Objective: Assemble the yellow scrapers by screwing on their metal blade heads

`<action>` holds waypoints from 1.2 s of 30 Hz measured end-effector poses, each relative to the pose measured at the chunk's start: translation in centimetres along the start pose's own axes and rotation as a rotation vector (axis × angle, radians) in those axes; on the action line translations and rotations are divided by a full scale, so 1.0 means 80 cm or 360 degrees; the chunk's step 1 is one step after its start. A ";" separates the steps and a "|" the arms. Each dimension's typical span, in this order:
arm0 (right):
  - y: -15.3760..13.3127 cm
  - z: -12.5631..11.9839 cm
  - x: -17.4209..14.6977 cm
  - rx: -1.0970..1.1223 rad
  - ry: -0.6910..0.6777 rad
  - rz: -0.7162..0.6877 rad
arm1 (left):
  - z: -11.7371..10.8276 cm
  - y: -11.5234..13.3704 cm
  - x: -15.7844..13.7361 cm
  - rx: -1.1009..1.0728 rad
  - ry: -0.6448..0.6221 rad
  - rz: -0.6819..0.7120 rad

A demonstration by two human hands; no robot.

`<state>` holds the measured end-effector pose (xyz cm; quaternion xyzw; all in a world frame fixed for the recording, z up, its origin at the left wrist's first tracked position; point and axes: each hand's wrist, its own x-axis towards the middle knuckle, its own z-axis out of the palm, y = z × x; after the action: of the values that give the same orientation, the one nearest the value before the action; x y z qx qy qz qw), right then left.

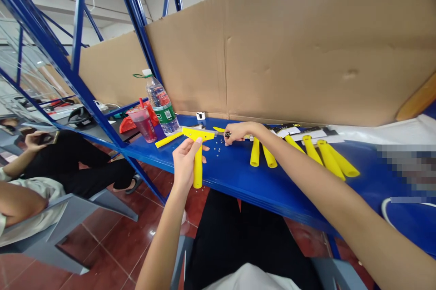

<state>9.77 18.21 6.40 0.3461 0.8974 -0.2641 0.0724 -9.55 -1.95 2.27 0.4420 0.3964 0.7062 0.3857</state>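
My left hand [185, 160] is closed around the yellow T-shaped scraper [198, 162], its handle pointing down and its wide head up, just above the table's front edge. A pale blade-like strip lies along the head's top. At the head's right end my right hand [236, 132] is closed on a small dark tool [228, 135]; the fingers hide most of it. Small shiny pieces [218, 148], perhaps screws or nuts, are scattered on the blue table between the hands. Behind the held scraper lies another yellow handle [167, 140].
Several yellow scrapers [329, 159] lie on the blue table [235, 176] to the right. A water bottle [161, 103] and a red drink cup [143, 124] stand at the left, near a blue post. Cardboard [289, 53] walls the back. A seated person holds a phone [49, 138] at far left.
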 end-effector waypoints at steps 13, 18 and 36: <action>-0.029 0.014 0.003 0.0118 -0.0030 -0.0208 | -0.011 -0.004 0.007 -0.0017 0.0063 0.0050; -0.045 0.016 0.000 0.0012 -0.0036 -0.0100 | -0.012 -0.001 0.004 -0.0016 0.0052 0.0036; -0.041 0.012 -0.002 -0.0032 0.0051 -0.0076 | -0.009 -0.007 0.006 0.0011 -0.0021 -0.0057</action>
<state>7.70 15.56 6.99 0.3281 0.9090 -0.2512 0.0551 -10.26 -1.48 1.71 0.4409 0.4041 0.6949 0.3994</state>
